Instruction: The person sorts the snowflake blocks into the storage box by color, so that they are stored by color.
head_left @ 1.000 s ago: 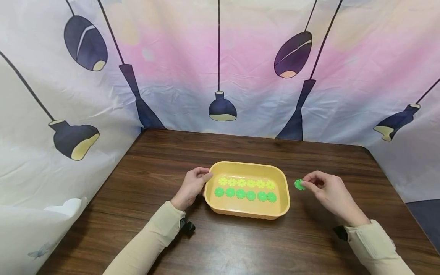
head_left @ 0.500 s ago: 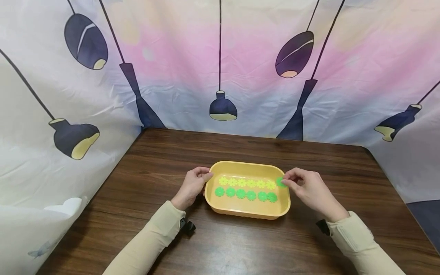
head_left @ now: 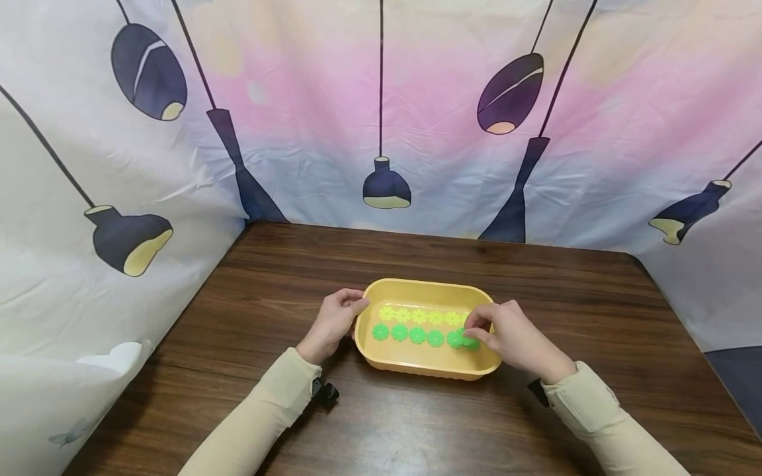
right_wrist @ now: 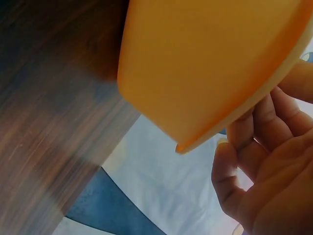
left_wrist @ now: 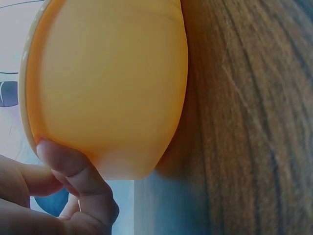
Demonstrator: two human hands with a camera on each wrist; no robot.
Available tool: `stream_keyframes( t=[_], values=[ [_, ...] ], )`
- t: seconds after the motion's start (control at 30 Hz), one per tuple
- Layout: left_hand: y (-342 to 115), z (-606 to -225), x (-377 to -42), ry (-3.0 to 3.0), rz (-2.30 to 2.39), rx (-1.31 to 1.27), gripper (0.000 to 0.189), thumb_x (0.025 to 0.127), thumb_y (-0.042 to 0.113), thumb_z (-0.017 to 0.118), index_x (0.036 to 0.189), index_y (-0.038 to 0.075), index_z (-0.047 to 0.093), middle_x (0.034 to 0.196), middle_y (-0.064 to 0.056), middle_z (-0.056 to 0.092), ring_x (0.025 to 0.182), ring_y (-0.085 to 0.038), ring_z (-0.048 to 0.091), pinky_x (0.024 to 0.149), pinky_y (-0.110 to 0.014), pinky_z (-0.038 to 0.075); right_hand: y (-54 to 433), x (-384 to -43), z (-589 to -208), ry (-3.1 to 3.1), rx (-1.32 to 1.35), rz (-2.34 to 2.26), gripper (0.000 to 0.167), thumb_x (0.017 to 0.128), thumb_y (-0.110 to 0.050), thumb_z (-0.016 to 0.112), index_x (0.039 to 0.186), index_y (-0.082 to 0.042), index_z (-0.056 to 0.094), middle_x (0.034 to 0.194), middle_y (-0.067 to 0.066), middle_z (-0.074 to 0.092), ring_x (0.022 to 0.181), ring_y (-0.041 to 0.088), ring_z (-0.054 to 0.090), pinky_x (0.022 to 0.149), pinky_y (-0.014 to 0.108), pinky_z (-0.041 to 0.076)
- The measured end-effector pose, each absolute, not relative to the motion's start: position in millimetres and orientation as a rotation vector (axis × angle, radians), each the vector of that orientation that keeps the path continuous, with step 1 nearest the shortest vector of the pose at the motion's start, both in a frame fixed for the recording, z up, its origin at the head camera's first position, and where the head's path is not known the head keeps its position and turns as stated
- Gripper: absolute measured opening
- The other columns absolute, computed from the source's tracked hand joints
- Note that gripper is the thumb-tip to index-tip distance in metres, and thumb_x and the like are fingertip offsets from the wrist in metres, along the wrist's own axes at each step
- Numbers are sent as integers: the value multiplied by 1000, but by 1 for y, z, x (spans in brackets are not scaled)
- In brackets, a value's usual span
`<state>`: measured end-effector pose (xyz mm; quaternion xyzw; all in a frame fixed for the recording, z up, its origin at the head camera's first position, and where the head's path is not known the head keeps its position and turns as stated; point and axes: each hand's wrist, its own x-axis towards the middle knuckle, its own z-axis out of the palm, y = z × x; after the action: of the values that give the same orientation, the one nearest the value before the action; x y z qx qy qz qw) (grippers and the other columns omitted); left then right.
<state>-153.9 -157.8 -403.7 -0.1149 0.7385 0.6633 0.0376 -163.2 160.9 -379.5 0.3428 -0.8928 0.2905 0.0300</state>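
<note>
A yellow plastic basin [head_left: 411,363] stands on the table, with a row of yellow flower-shaped discs [head_left: 419,317] and a nearer row of green ones [head_left: 417,335] on its floor. My left hand [head_left: 331,322] grips the basin's left rim between thumb and fingers, as the left wrist view also shows. Reaching in over the right rim, my right hand [head_left: 516,338] pinches a green flower-shaped disc [head_left: 461,334] by the right end of the green row. That disc overlaps others in the head view; whether it touches them I cannot tell. In the right wrist view the basin wall hides the fingertips.
The dark wood table [head_left: 381,423] runs out around the basin on every side. A cloth backdrop [head_left: 309,178] printed with hanging lamps rises behind and to the left of the table. A black wrist strap device [head_left: 326,394] sits under the left cuff.
My right hand has moved left with the green disc, from beside the basin, over its right rim, to the green row's right end. The left hand has stayed on the rim.
</note>
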Motion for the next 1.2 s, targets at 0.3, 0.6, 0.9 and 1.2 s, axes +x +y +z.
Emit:
stream_keyframes(
  t=[0.3,0.6,0.9,1.2],
  values=[
    [-158,-404,-155,2244,2041,-364,24,96,14,62,115,-1,59,82,-12,60,51,-13,52,42,-23,44,160,-164,-374,-2774,1047,726,15,80,-17,81,77,-23,68,69,-17,63,64,-5,54,81,38,35],
    [-158,-404,-155,2240,2051,-354,24,96,14,62,114,-2,59,82,-13,59,50,-13,52,41,-22,44,164,-169,-367,-2688,998,648,15,78,-14,82,78,-22,69,70,-17,62,66,1,55,80,40,34],
    [-157,-404,-155,2239,2043,-353,25,96,13,61,116,-2,58,83,-13,60,51,-12,52,42,-22,44,154,-163,-376,-2851,1202,674,23,80,-13,80,70,-26,65,66,-21,60,62,-5,49,77,37,25],
    [-157,-403,-154,2243,2048,-360,25,96,14,61,115,-2,59,83,-13,60,52,-13,53,41,-22,44,148,-160,-379,-2956,1236,603,24,75,-19,84,63,-27,65,64,-23,59,70,2,48,86,42,26]
  ],
)
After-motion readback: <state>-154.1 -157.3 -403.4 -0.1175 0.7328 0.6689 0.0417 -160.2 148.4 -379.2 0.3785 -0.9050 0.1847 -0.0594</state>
